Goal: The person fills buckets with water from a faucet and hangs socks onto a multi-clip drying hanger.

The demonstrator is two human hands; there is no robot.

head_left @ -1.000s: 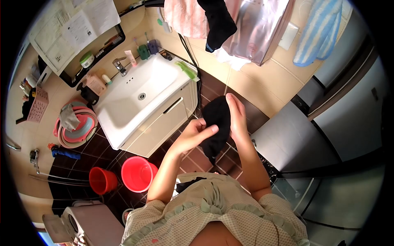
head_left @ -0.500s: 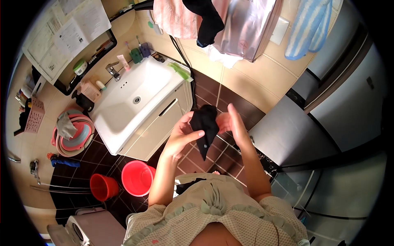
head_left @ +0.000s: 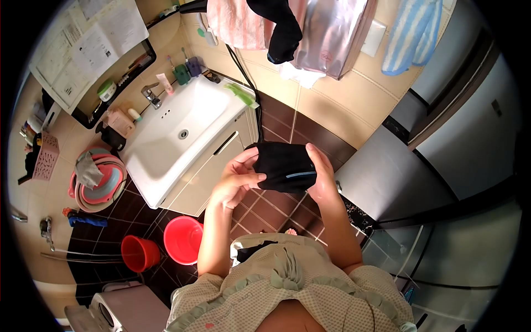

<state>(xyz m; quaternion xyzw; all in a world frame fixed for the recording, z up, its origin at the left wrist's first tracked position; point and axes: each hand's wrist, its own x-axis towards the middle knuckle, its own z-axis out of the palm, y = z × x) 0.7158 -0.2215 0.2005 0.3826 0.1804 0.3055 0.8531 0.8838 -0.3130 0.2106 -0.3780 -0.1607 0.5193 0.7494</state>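
A black sock (head_left: 285,163) with a short blue stripe is spread flat between my two hands, in front of my body. My left hand (head_left: 239,178) grips its left edge, thumb on the near face and fingers partly behind the fabric. At the opposite edge, my right hand (head_left: 322,172) is closed on the cloth; most of its fingers are hidden behind it. Another piece of black cloth (head_left: 253,252) lies against my clothing at the waist.
Ahead on the left is a white washbasin (head_left: 166,144) on a cabinet. Red buckets (head_left: 140,255) stand on the tiled floor at lower left. A black sock (head_left: 287,39) and towels (head_left: 406,41) hang on the wall. A grey door (head_left: 384,177) is at right.
The sock has gone from a narrow hanging bundle to a wide, flat shape, showing its blue stripe. My right hand, apart from it before, now grips its right edge.
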